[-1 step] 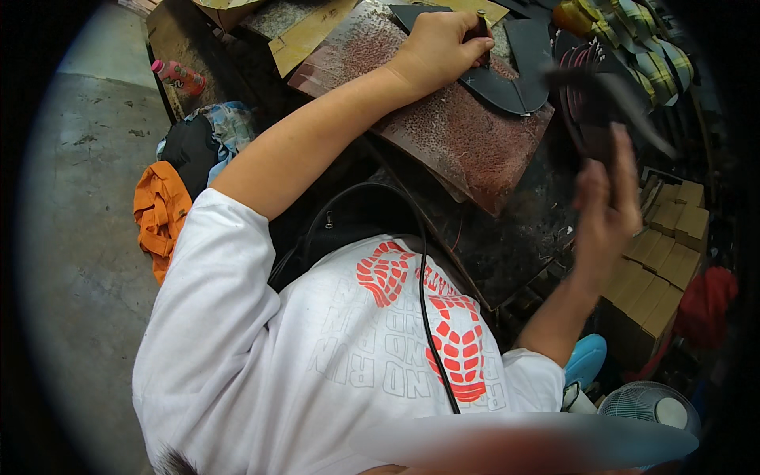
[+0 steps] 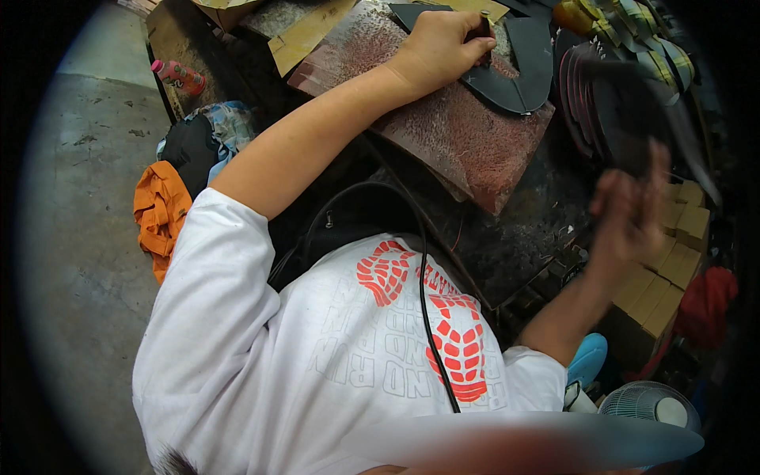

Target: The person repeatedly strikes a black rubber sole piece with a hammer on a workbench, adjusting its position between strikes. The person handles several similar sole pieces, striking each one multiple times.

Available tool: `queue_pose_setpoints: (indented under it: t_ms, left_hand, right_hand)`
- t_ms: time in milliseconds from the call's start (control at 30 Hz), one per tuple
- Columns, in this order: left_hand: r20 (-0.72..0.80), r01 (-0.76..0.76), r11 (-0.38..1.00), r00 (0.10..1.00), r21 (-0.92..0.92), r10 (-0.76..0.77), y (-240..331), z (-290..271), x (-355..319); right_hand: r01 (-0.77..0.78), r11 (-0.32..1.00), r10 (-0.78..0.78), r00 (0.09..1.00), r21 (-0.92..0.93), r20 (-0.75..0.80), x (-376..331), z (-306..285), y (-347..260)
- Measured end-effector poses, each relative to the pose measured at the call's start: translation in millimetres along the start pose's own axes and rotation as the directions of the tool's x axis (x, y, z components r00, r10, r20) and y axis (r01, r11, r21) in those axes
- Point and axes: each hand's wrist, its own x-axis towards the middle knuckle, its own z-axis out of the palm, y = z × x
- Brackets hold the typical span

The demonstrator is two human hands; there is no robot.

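Note:
My left hand [image 2: 439,47] is closed around a short dark punch-like tool [image 2: 484,25] with a brass-coloured top. It holds that tool upright over a flat black U-shaped piece [image 2: 518,93]. Beneath the piece lies a reddish, heavily pitted board [image 2: 467,150]. Off to the right, my right hand [image 2: 629,210] is raised with its fingers wrapped round a dark tool [image 2: 633,115]. Motion smears this tool, so its exact kind cannot be made out. It is apart from the punch-like tool.
Stacked dark curved pieces [image 2: 578,103] stand right of the board. Small brown boxes [image 2: 653,297] and a fan [image 2: 651,408] are at the lower right. Orange cloth [image 2: 161,210] and a pink-capped bottle [image 2: 180,77] are at left. A black cable [image 2: 423,277] crosses my shirt.
My right hand has swung to the right and slightly down, carrying the dark tool away from the board. The left hand and the punch-like tool have stayed in place.

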Motion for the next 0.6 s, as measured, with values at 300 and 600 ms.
queue_pose_setpoints:
  t_ms: [300,600]
  left_hand:
    - [-0.001,-0.378,0.881,0.919,0.286,0.395,15,11,-6]
    - [0.094,0.362,0.795,0.926,-0.487,-0.365,-11,7,7]
  right_hand:
    - [-0.119,0.993,0.12,0.979,-0.017,0.162,-4,35,26]
    - [-0.108,0.96,0.155,0.974,-0.259,0.167,-31,36,42]
